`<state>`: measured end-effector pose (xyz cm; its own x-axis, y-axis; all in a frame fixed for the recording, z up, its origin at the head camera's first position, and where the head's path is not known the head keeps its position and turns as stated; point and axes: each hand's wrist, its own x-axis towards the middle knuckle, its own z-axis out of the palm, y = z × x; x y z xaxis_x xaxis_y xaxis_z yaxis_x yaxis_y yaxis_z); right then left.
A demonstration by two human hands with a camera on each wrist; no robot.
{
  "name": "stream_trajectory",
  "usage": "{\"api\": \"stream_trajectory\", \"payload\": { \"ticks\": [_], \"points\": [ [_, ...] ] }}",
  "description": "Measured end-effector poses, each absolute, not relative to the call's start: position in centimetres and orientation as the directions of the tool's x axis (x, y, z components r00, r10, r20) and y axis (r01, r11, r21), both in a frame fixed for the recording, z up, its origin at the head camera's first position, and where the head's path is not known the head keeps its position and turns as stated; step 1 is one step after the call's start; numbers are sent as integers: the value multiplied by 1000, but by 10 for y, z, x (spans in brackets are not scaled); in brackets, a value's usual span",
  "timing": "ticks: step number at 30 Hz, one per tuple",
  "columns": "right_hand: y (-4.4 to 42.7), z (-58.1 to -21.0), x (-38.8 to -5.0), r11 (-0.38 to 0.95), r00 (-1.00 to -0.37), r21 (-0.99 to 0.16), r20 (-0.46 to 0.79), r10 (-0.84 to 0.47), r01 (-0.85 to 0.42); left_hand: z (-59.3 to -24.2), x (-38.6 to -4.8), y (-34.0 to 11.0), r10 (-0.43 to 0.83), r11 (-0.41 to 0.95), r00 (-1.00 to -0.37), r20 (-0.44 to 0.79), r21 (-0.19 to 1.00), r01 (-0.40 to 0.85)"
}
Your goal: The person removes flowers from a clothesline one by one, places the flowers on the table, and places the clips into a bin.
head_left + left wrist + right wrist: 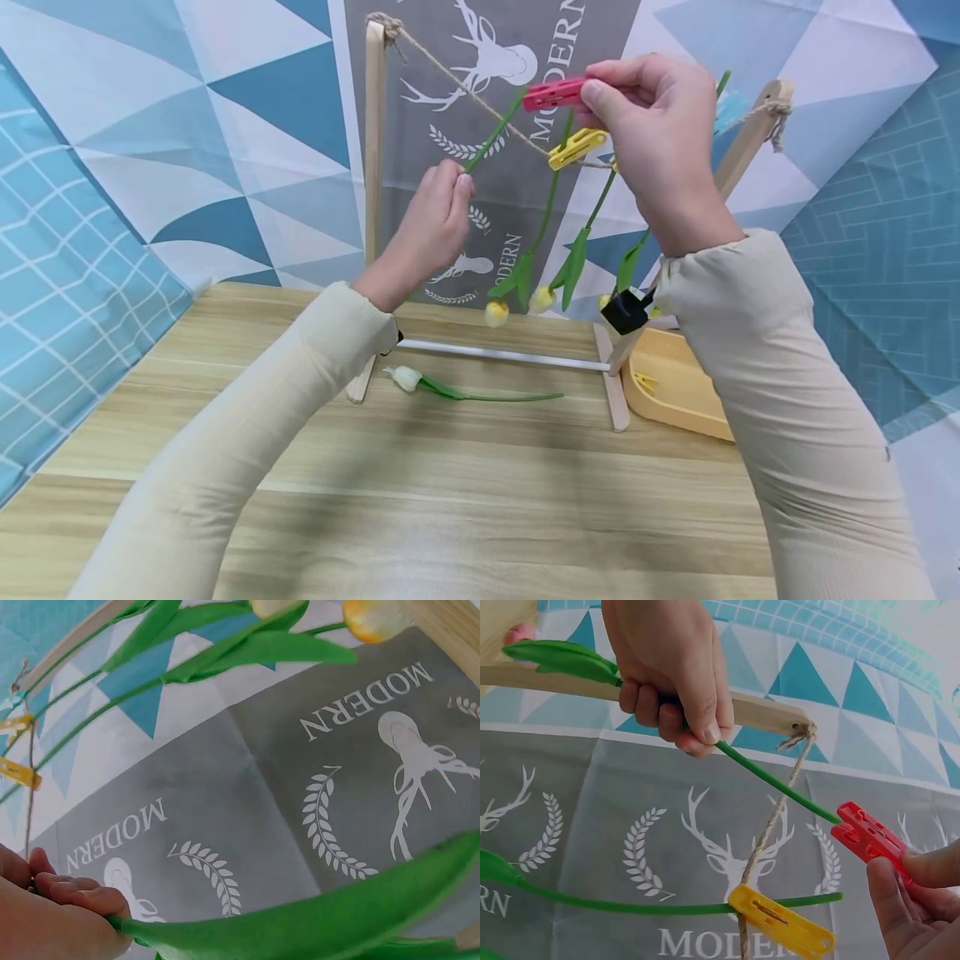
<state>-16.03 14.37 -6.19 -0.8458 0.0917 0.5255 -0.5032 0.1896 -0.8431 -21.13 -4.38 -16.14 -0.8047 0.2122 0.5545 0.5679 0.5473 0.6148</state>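
Note:
My left hand grips the green stem of an artificial tulip, with its leaf hanging below the fist. Between thumb and fingers, my right hand pinches a red clothespin. The clothespin's front end meets the stem's tip, above the twine; whether it bites the stem I cannot tell. Beside them, a yellow clothespin holds another tulip stem on the twine. Yellow-white tulip blooms hang head down there. The twine runs between two wooden posts.
A white tulip lies on the wooden table by the stand's white crossbar. At the right, partly behind my right sleeve, a yellow-orange tray holds a yellow clothespin. A patterned cloth stands behind.

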Motion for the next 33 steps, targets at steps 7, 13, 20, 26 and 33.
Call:
{"api": "stream_trajectory", "payload": {
  "ticks": [7,13,20,26,33],
  "points": [
    [164,-77,-154,109,-883,-893,449,136,-438,-170,-201,-43,268,685,-808,524,486,542],
    [187,-93,-148,-11,-901,-910,408,146,-413,-185,-190,-37,353,775,-736,578,259,576],
    [213,-116,-141,-178,-924,-908,359,131,-378,-209,-178,-22,424,821,-719,550,102,562],
    [233,-134,-133,-228,-933,-908,320,167,-352,-230,-169,-8,438,843,-721,536,32,536],
    [253,-150,-124,-347,-944,-881,267,193,-320,-249,-159,2,449,860,-754,479,-1,511]
  ]
}}
